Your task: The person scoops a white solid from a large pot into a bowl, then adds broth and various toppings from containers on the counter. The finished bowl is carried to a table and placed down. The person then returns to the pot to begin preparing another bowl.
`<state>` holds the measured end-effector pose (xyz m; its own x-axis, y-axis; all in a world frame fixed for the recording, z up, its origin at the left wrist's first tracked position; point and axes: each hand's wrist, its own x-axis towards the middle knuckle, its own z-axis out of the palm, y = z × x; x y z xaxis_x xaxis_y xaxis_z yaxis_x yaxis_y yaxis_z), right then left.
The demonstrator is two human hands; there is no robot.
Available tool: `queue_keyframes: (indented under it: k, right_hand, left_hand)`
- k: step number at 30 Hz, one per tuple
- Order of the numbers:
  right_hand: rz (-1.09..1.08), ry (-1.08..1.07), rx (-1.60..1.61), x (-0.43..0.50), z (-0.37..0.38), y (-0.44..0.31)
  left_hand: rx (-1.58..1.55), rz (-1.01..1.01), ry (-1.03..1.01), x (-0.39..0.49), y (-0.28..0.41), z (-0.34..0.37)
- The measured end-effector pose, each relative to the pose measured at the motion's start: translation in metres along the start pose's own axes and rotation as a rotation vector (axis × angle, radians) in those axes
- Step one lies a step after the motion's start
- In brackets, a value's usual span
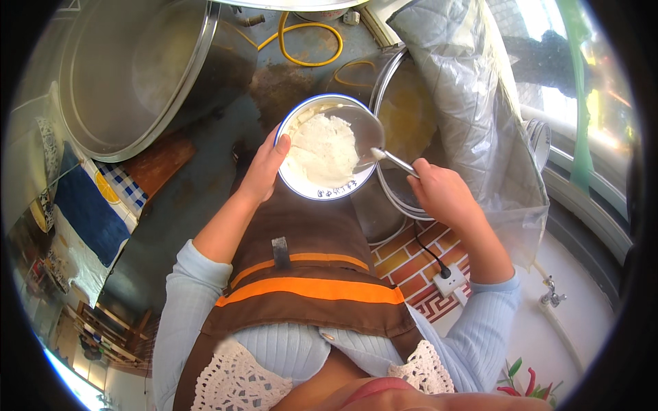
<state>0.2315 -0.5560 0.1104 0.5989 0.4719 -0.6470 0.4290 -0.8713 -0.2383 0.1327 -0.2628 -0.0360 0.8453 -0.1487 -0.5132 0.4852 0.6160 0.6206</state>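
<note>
My left hand (264, 167) holds a white bowl with a blue rim (336, 193) by its left side, the thumb over the edge. Soft white food, perhaps tofu pudding, (323, 149) fills much of the bowl. My right hand (444, 192) grips the metal handle of a broad, shallow ladle (367, 131), whose head rests in the right part of the bowl against the white food. A small white lump sticks where the handle meets the ladle head. Just right of the bowl and below it stands an open metal pot (406, 110) with yellowish content.
A large steel vat (193, 77) stands at upper left. A silvery quilted cover (452, 92) hangs by the pot on the right. On the floor lies a yellow hose (339, 46). A plugged-in power socket (450, 279) and a water tap (551, 297) are on the right wall.
</note>
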Motion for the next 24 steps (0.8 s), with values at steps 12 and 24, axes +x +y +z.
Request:
queue_keyframes:
  k: [12,24]
  right_hand:
    - [0.189,0.354,0.254,-0.029,0.014,0.031]
    - [0.726,-0.582,1.607,-0.048,0.125,0.155]
  left_hand:
    - [-0.065,-0.004,0.019,0.002,-0.006,0.000]
    - [-0.063,0.001,0.106,-0.006,-0.010,-0.010]
